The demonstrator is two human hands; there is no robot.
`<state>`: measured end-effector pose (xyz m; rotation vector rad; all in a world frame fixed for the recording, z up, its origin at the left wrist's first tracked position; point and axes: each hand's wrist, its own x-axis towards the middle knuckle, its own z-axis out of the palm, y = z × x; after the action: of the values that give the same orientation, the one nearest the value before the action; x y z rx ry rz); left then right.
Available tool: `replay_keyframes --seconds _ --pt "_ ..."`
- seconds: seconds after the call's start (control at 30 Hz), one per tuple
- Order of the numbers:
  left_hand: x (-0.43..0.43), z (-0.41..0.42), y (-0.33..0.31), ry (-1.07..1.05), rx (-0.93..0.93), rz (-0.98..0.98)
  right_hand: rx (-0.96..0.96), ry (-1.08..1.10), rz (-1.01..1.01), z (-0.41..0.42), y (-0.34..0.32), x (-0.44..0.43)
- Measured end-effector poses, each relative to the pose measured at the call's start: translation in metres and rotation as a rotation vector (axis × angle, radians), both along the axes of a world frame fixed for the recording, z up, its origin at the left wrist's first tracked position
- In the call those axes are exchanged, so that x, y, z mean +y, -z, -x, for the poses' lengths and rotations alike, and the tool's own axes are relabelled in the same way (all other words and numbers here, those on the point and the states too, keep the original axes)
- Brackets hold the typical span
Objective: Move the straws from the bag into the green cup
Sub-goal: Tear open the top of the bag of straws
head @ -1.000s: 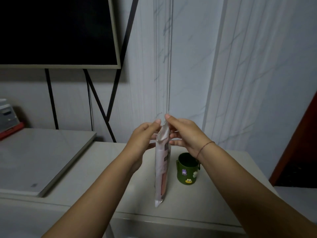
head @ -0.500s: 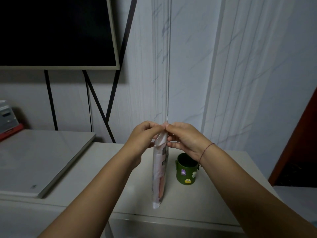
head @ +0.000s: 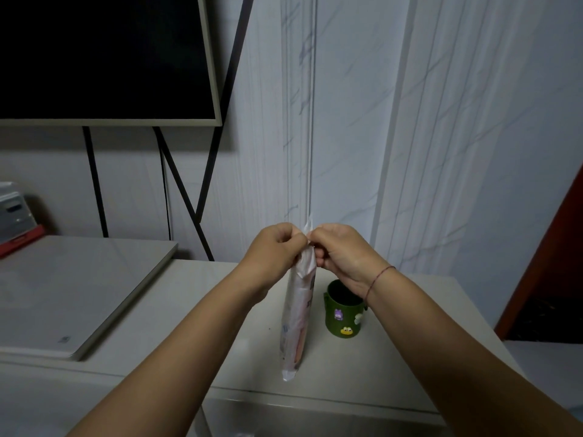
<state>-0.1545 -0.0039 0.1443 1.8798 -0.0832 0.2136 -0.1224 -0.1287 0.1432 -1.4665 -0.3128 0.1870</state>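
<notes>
Well, both of my hands are up at the top of the one bag (head: 298,320): my left hand (head: 274,250) and my right hand (head: 340,253) each pinch its upper edge with curled fingers, one on either side, knuckles nearly meeting. The bag hangs straight down from that grip, narrow side toward me, in front of the desk (head: 220,310); I cannot tell whether its lower end touches the top. Pinkish shapes show through the plastic, so the straws are inside it, but I cannot count them. Some print runs down the bag, too blurred to read. One green cup (head: 344,316) stands upright on the desk just to the right of the bag, below my right wrist, with three small stickers (head: 346,330) on its side: one purple, one white, one yellow. A single thin red string bracelet (head: 378,277) circles that wrist. To the left lies one flat white slab (head: 63,294) with a small mark near its corner that I cannot read, and above it one dark screen (head: 104,55) on black legs.
</notes>
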Motion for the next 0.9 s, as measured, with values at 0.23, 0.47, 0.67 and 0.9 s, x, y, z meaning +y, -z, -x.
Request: replay_keyframes --seconds 0.23,0.47,0.67,0.9 --pt "-0.001 0.000 0.006 -0.067 -0.032 0.200 0.065 0.015 -0.243 -0.006 0.014 -0.001" --pt "0.022 -0.008 0.003 -0.245 -0.097 0.104 -0.008 0.071 -0.057 -0.010 0.010 -0.027" --pt "0.018 -0.006 -0.009 -0.283 -0.241 -0.170 -0.119 0.194 0.275 -0.009 -0.006 -0.048" --pt "-0.010 -0.001 -0.012 -0.171 -0.211 -0.292 -0.051 0.095 0.400 0.003 -0.009 -0.042"
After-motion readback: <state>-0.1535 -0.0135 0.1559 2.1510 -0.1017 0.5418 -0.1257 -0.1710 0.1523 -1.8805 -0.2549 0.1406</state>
